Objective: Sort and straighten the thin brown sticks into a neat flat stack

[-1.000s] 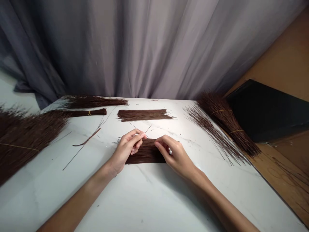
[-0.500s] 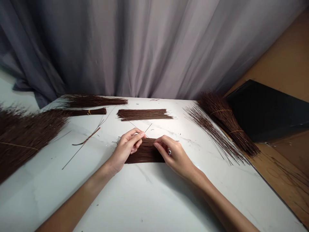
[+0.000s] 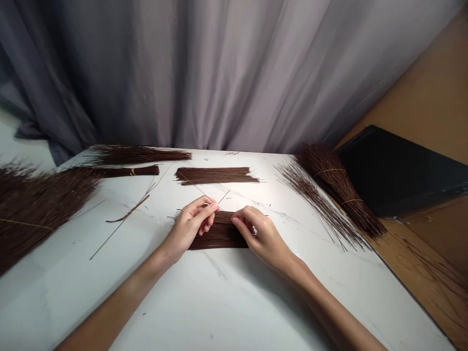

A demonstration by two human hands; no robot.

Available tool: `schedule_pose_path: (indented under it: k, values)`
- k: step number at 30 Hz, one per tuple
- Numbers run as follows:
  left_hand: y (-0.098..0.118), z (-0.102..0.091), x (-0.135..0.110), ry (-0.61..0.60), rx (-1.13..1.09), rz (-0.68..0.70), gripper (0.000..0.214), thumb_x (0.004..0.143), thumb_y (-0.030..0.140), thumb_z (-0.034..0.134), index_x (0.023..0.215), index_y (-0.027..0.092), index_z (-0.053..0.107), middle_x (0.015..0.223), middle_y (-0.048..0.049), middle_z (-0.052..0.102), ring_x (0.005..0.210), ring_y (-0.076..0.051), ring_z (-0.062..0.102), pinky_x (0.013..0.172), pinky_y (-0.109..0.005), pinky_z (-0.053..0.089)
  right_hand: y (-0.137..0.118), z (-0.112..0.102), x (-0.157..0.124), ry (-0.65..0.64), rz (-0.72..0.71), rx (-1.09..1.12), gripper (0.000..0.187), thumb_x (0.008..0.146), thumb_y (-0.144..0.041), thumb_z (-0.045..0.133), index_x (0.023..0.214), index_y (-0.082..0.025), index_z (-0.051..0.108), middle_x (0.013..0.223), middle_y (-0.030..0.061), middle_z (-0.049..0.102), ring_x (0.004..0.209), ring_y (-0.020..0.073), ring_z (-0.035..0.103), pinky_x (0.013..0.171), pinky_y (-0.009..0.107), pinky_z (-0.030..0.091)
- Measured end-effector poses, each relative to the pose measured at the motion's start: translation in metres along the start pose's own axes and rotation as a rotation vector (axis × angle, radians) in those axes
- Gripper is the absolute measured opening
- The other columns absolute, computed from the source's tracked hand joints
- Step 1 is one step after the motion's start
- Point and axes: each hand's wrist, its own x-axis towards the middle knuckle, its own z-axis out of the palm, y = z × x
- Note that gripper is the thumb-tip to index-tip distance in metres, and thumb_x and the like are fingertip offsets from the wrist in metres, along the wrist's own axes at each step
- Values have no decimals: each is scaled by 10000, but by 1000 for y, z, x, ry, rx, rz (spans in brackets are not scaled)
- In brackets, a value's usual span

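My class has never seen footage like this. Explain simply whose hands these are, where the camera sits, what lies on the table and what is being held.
There is no machine here, just a person's two bare hands. Every picture comes from one camera worn on that person's head, looking forward and down.

The left hand pinches at least one thin brown stick in its fingertip grip. The right hand is curled over the near pile of sticks; whether it holds one is too fine to tell.

On the white table, another neat pile lies farther back. A large tied bundle is at the left, and loose sticks lie at the right. A grey curtain hangs behind.
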Motion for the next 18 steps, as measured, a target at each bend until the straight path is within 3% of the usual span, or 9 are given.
schedule_pose_path:
  k: [8, 18]
  values:
    - [2, 1, 0, -16, -48, -15, 266, 966, 460, 601, 885, 207, 613, 647, 48, 478, 563, -105, 411, 520, -211, 308, 1, 2, -1, -16, -35, -75, 156, 1053, -244, 442, 939, -222, 546, 919, 59, 599, 830, 190, 563, 704, 316, 445]
    - [7, 3, -1, -25, -110, -55, 268, 940, 463, 635, 869, 205, 614, 651, 45, 461, 564, -107, 396, 515, -214, 297, 2, -7, 2, -22, -47, 50, 193, 1057, -268, 458, 947, -214, 607, 880, 53, 597, 800, 179, 566, 708, 311, 459]
